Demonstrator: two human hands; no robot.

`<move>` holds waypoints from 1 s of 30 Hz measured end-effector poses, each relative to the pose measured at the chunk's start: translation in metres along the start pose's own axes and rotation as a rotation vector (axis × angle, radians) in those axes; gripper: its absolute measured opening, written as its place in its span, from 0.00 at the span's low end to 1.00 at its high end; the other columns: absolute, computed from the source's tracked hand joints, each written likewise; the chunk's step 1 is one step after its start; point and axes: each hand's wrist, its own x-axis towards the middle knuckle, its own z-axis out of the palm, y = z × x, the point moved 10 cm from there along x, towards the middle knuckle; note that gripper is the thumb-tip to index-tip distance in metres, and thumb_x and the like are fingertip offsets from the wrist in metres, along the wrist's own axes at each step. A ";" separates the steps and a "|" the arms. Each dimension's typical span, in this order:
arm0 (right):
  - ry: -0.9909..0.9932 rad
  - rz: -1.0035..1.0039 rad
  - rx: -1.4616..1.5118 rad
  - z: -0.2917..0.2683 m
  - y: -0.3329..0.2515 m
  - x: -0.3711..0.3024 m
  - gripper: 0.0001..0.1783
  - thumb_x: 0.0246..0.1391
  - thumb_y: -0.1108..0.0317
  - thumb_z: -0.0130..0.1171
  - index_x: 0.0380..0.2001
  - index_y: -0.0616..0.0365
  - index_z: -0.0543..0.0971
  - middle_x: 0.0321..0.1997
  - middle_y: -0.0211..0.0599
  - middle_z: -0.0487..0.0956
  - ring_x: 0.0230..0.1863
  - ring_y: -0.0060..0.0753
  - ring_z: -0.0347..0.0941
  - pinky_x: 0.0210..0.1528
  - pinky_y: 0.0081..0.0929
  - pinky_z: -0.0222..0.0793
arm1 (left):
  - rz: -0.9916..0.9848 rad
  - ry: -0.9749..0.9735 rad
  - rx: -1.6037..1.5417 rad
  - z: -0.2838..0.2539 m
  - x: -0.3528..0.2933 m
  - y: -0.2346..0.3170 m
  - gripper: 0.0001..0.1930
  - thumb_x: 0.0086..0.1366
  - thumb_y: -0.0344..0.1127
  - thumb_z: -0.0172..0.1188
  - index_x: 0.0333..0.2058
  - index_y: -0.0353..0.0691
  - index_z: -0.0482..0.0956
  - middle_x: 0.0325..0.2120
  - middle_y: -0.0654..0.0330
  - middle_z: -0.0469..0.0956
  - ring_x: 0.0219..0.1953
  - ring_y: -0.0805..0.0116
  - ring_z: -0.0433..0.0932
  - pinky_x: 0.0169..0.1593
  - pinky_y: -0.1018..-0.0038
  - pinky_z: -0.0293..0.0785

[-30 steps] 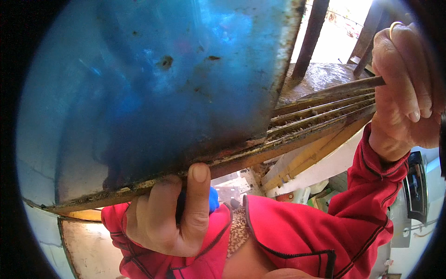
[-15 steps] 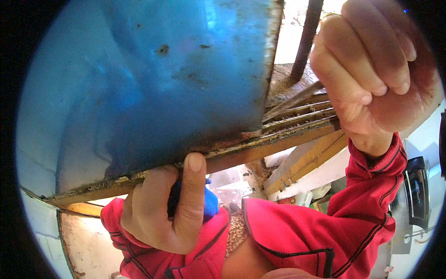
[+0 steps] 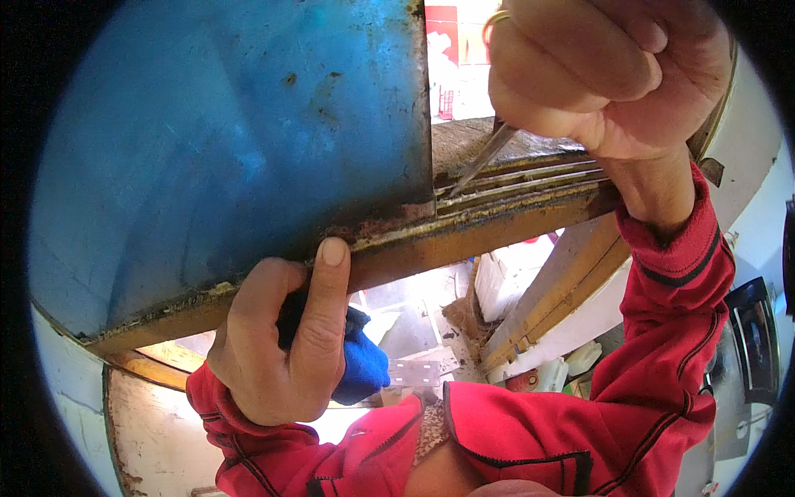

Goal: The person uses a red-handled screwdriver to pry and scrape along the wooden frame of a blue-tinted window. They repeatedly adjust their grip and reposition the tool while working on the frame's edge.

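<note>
A glossy blue panel (image 3: 248,124) with brown spots and a worn lower edge stands along a grooved wooden sill (image 3: 497,240). My left hand (image 3: 277,344) is closed around a bunched blue cloth (image 3: 360,364), its thumb pressed against the sill's near edge under the panel. Most of the cloth is hidden by the hand. At upper right my right hand (image 3: 609,79) makes a fist around a thin, tapering metal tool (image 3: 489,157). The tool slants down left, its tip at the sill grooves beside the panel's right edge. Its handle is hidden in the fist.
Bright open space shows beyond the sill at the top. A diagonal wooden beam (image 3: 559,290) slopes beneath it on the right. Pale containers (image 3: 551,377) stand low behind my right arm, and a black glossy object (image 3: 752,340) is at the far right.
The tool in my right fist has shifted left and slightly up in view, and its tip now shows at the grooves. The panel's right edge appears further left. My left thumb remains at the sill.
</note>
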 end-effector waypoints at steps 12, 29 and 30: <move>0.532 0.412 -0.346 -0.004 -0.024 -0.033 0.20 0.75 0.61 0.35 0.28 0.54 0.68 0.14 0.16 0.57 0.12 0.16 0.48 0.13 0.17 0.44 | 0.042 0.062 0.036 0.002 -0.007 -0.002 0.18 0.62 0.27 0.70 0.52 0.39 0.84 0.36 0.61 0.77 0.25 0.68 0.78 0.28 0.75 0.75; 0.768 0.282 -0.953 0.007 -0.135 -0.094 0.22 0.70 0.55 0.49 0.19 0.44 0.64 0.15 0.17 0.61 0.14 0.16 0.54 0.15 0.18 0.52 | 0.130 -0.008 0.143 0.007 -0.008 0.006 0.28 0.57 0.28 0.74 0.59 0.40 0.81 0.43 0.54 0.74 0.34 0.63 0.78 0.33 0.71 0.77; 0.985 0.027 -0.606 0.003 -0.138 -0.093 0.23 0.69 0.52 0.51 0.19 0.44 0.66 0.15 0.16 0.61 0.13 0.17 0.55 0.14 0.19 0.53 | 0.126 -0.012 0.150 0.007 -0.009 0.006 0.28 0.57 0.28 0.74 0.58 0.40 0.81 0.43 0.54 0.74 0.34 0.63 0.78 0.33 0.71 0.77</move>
